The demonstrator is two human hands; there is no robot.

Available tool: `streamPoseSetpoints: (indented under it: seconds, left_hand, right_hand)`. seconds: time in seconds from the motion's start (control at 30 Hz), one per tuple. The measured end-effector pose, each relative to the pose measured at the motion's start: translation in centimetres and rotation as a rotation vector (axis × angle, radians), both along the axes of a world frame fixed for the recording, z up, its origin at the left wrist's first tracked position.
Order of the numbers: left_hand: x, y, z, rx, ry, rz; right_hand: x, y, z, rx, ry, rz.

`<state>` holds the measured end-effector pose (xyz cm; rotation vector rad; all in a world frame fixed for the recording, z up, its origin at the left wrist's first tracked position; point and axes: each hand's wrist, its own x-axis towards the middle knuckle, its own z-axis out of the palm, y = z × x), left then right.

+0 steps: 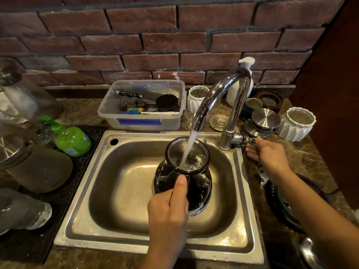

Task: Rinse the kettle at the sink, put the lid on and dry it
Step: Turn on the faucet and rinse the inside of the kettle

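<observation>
A black kettle (200, 183) with no lid hangs over the steel sink (81, 216), its open mouth up. My left hand (169, 212) grips its handle, thumb lying along the top. Water pours from the chrome tap (219, 94) straight into the mouth. My right hand (266, 154) is at the tap's lever (247, 139) on the right, fingers touching it. Round steel lids (265, 117) lie on the counter behind the tap.
A clear plastic box (143, 121) with scrubbers and a black cup stands behind the sink. A green soap bottle (72, 139) and glass jars (38, 167) fill the left mat. White ribbed cups (297, 125), a white pump bottle (235, 94) and a black round base (287, 206) sit right.
</observation>
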<state>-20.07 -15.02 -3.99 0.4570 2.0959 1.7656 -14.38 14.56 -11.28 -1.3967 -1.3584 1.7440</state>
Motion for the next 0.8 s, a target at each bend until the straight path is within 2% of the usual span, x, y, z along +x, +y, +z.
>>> streamPoseSetpoints:
  seconds: [0.3, 0.6, 0.8]
  left_hand:
    - [-0.7, -0.2, -0.3, -0.011, 0.027, -0.061]
    - [-0.9, -0.3, -0.2, 0.006, -0.008, -0.083]
    - [-0.6, -0.7, 0.4, 0.017, -0.021, -0.091]
  right_hand:
    - [-0.7, -1.0, -0.3, 0.066, -0.04, -0.07]
    - [-2.1, -2.9, 0.1, 0.234, -0.33, -0.122]
    - [-2.0, -3.4, 0.7, 0.216, -0.325, -0.118]
